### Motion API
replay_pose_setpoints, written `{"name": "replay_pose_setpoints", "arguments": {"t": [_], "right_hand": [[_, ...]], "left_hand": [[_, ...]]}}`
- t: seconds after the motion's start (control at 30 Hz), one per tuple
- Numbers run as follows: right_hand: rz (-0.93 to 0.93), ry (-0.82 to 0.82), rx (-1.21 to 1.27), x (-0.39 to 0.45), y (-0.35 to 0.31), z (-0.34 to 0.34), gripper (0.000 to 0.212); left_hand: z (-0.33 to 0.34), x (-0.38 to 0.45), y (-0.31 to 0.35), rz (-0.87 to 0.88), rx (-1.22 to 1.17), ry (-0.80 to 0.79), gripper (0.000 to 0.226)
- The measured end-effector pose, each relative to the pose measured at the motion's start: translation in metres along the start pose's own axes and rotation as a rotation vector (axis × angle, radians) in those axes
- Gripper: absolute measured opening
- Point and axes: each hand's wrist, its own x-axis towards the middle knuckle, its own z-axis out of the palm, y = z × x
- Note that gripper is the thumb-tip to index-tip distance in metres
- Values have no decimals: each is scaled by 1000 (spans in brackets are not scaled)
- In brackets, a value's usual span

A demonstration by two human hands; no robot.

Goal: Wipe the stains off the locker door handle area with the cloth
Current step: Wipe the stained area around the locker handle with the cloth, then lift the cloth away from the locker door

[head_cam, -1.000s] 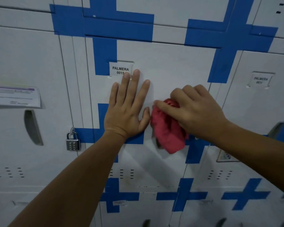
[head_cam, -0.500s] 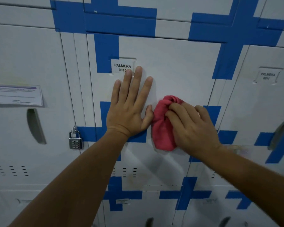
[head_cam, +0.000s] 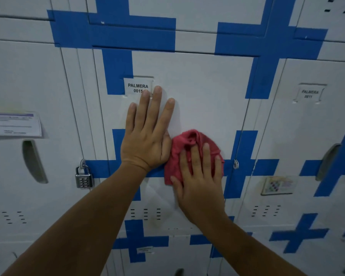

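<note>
Padlock (head_cam: 83,177) left of cloth (head_cam: 187,144), label (head_cam: 137,87) above

Your cloth (head_cam: 195,140) is red, your locker door (head_cam: 207,92) white with blue crosses (head_cam: 118,72), the padlock (head_cam: 83,179) silver, its label (head_cam: 137,86) black-on-white

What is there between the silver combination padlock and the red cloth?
In the head view, the left hand lies flat on the white metal locker door there, over a blue band.
</note>
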Motion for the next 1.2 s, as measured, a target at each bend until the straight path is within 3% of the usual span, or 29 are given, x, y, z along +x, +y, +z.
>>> {"name": "replay_pose_setpoints", "arguments": {"t": [0.1,0.33,0.67,0.9,1.07,1.13,1.2], "right_hand": [[-22,-85,-42,-15,8,2,71],[155,-235,100,-41,-9,5,76],[301,-62,120,24,2,-31,80],[279,-190,152,-32,-11,0,88],[198,-248,115,-52,0,8,81],[128,-243,116,-51,10,3,80],[68,-235,130,-50,20,0,79]], "left_hand": [[0,0,0,-3,14,-11,77],[0,-1,1,-4,8,-4,76],[0,-1,-1,6,-14,-27,80],[-1,-2,-1,3,-2,-17,80],[-5,-1,-1,6,3,-61,76],[-9,-4,-1,77,-79,-86,72],[-13,-17,8,272,-192,-132,69]]}}
